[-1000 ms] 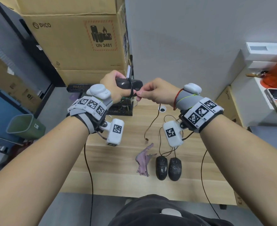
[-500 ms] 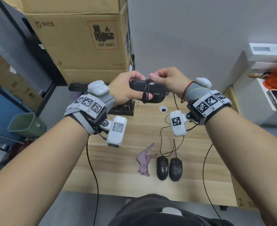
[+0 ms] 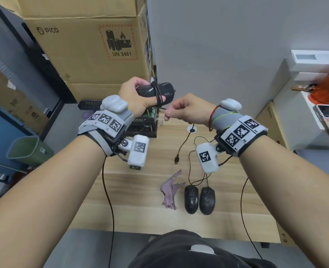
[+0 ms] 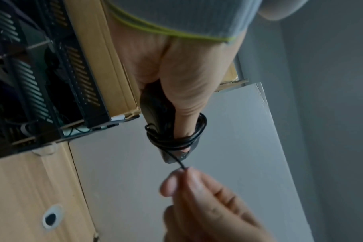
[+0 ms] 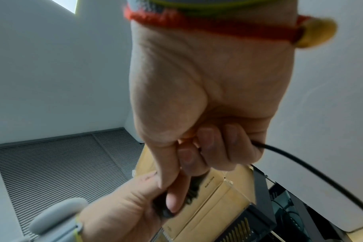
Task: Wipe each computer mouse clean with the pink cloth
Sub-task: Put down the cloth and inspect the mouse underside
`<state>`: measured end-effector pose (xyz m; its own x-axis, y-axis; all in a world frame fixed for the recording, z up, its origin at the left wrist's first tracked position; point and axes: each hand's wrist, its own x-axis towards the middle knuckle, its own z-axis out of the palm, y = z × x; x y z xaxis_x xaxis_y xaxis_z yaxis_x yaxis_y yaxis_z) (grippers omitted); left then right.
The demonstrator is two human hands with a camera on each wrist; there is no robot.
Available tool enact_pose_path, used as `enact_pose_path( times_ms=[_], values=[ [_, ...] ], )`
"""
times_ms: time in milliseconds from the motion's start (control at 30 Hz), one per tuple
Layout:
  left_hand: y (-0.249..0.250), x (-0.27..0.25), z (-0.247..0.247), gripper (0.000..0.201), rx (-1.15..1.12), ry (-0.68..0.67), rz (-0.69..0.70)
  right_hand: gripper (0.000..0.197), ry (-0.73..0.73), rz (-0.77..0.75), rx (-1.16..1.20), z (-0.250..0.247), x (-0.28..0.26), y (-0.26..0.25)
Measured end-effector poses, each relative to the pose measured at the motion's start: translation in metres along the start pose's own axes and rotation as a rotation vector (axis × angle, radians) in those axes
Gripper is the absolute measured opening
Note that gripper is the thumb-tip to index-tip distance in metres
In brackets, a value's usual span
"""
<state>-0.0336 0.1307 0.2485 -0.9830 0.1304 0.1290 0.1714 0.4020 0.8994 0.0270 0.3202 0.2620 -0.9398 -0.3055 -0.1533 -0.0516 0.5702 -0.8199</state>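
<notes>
**Cable coming off the third mouse**

Our right hand (image 3: 187,111) pinches the black cable (image 4: 177,161) between thumb and forefinger, the other fingers curled in behind; the right wrist view shows the cord running out past the little finger. Our left hand (image 3: 136,101) is wrapped around the raised mouse (image 3: 156,91), thumb along its side, with several turns of cable looped over both the thumb and the mouse body, as the left wrist view shows.

Half a second ago our right hand sat on top of the mouse at the coil; now it has dropped below and to the right, drawing a short run of cord taut away from the loops. The free end with its USB plug (image 3: 176,159) hangs down above the wooden table (image 3: 140,200). We judge this to be unwinding, not yet wiping: the coil covers much of the shell, so the cloth could not reach the surface until more turns come off.

The pink cloth (image 3: 169,192) lies crumpled on the table near the front edge, untouched by either hand. Just beside it to the right rest two more black mice (image 3: 199,199), side by side and nearly touching, their cables trailing back across the table. Cardboard boxes (image 3: 86,41) stand behind.
</notes>
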Motion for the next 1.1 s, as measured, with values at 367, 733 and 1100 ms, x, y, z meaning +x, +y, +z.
enact_pose_path(
  times_ms=[367,733,1100],
  values=[
    [-0.004,-0.012,0.002,0.051,0.176,-0.433,0.037,0.02,0.258,-0.062,0.036,-0.035,0.004,-0.016],
    [0.027,-0.01,0.008,0.059,-0.327,-0.407,0.046,0.036,0.285,0.115,0.032,-0.02,0.008,0.019],
    [-0.009,0.004,0.009,0.051,-0.131,0.092,-0.076,0.025,0.037,0.052,-0.043,0.009,-0.001,0.0]
  ],
)
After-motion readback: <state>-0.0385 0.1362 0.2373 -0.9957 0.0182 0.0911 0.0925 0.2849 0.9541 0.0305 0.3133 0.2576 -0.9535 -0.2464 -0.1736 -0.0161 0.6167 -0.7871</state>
